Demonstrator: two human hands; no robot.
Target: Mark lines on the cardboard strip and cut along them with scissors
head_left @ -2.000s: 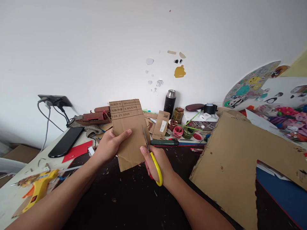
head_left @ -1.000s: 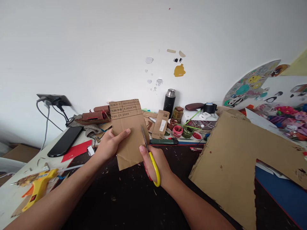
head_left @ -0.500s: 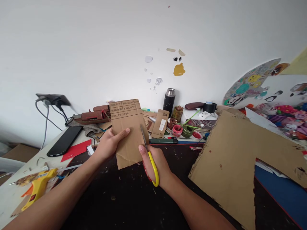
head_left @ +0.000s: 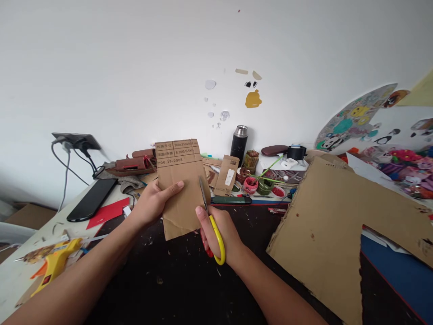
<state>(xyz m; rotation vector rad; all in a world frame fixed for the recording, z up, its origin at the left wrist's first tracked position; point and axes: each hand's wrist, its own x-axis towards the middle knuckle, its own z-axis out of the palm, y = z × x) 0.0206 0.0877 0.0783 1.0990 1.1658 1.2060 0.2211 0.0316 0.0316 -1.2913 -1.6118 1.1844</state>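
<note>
My left hand (head_left: 155,201) grips the left edge of a brown cardboard piece (head_left: 182,194), thumb flat on its face and the other fingers hidden behind. Black printed text and lines run across the top of the piece, and a crease crosses its lower part. Scissors (head_left: 217,239) with a yellow and a red handle loop are held in my right hand (head_left: 218,230). One blade shows in front of the cardboard near its right edge; the other blade is hidden, apparently behind it. The cardboard is held up over the dark mat (head_left: 162,289).
A large cut cardboard sheet (head_left: 321,225) lies at the right. Paint jars (head_left: 251,184), a green cutter knife (head_left: 231,199) and a black thermos (head_left: 239,142) stand or lie behind. To the left are a yellow glue gun (head_left: 56,266) and a long black object (head_left: 92,199).
The hands, cardboard and scissors stay almost in place. The scissor handles are slightly further apart, with more of the red loop showing.
</note>
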